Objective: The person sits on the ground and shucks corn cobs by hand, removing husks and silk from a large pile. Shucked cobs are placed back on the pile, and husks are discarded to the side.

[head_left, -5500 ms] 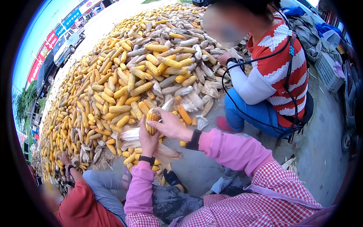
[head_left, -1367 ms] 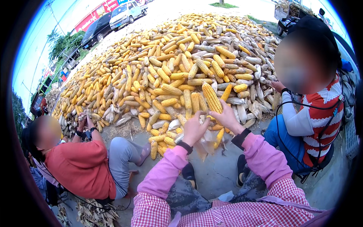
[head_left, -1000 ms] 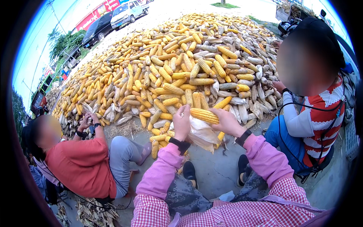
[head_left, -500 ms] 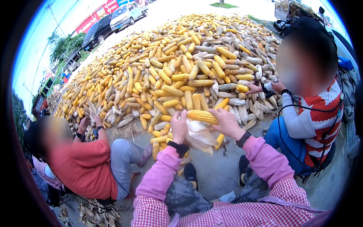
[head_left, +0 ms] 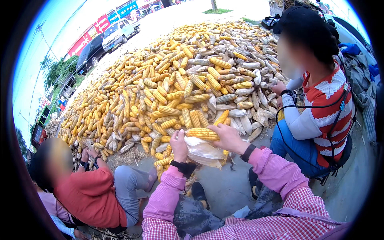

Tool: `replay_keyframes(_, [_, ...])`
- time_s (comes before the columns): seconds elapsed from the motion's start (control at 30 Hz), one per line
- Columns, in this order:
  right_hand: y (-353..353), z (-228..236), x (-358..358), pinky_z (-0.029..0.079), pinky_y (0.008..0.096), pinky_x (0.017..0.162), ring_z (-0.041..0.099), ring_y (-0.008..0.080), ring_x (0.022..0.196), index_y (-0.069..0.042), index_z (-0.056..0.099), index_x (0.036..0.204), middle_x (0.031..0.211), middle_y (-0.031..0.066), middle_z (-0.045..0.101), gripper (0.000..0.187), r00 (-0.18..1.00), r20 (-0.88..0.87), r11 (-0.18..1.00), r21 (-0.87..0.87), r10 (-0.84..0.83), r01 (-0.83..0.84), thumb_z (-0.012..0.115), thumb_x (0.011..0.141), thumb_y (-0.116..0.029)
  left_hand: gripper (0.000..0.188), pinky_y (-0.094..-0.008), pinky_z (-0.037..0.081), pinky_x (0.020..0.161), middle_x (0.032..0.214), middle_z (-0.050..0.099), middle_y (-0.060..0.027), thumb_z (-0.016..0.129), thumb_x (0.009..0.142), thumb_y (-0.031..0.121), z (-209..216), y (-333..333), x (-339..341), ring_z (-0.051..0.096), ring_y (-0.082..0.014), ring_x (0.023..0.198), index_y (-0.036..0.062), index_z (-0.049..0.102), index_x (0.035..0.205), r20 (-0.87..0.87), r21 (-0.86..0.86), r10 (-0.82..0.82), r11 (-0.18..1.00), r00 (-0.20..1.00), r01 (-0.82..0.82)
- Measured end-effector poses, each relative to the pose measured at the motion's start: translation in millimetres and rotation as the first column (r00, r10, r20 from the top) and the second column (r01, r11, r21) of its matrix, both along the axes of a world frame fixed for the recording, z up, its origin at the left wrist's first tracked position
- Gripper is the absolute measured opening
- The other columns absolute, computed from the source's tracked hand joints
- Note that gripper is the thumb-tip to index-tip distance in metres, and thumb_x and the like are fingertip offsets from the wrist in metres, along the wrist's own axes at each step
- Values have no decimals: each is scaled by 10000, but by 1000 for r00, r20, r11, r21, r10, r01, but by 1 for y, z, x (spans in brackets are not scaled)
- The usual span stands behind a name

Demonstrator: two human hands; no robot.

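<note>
Between my two hands, an ear of corn [head_left: 201, 134] lies level, its yellow kernels bare along the top. Pale, papery husk [head_left: 205, 151] hangs from it as a wide flap. My left hand [head_left: 179, 146] is closed at the ear's left end, by the gathered husk. Around the right end, my right hand [head_left: 229, 138] is closed with the fingers over the cob. Just beyond my hands rises a large heap of corn [head_left: 160, 98], mostly husked yellow ears, with paler ears still in husk [head_left: 256, 102] on its right side.
A person in a red top [head_left: 90, 192] sits at the left, hands at the heap's edge. Another in a red-and-white top [head_left: 326, 116] sits at the right beside a black cable [head_left: 290, 107]. My shoes [head_left: 199, 194] rest on the concrete. Parked vehicles [head_left: 116, 37] stand far left.
The whole view has shifted, so the scene sits farther left. The husk flap hangs wider under the ear. The person at the right has drawn their hands back from the heap.
</note>
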State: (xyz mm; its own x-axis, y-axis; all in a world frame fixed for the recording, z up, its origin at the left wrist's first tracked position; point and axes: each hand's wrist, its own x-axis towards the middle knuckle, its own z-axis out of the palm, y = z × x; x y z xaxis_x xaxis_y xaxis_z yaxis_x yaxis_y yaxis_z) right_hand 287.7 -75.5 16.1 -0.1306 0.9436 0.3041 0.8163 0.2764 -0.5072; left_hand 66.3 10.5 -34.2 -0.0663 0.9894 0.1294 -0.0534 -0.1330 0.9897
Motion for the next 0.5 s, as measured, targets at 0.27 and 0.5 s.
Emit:
replay_keyframes(0.27, [-5, -4, 14, 521, 445, 842, 647, 340, 989, -140, 565, 1317, 1050, 158, 634, 588, 999, -42, 997, -73, 0, -3, 713, 756, -237, 204, -245, 449, 663, 828, 618, -3, 569, 981, 167, -10, 7, 11, 545, -77, 735, -15, 638, 919, 109, -5, -48, 999, 993, 49])
replay_keyframes(0.5, [-11, 2, 14, 520, 449, 847, 643, 341, 1009, -139, 562, 1318, 1065, 163, 632, 593, 998, -52, 995, -96, -36, 31, 717, 751, -218, 258, -269, 443, 695, 808, 621, -24, 585, 990, 211, -4, 3, 16, 521, -101, 741, -18, 610, 875, -211, 193, 62, 981, 975, -20])
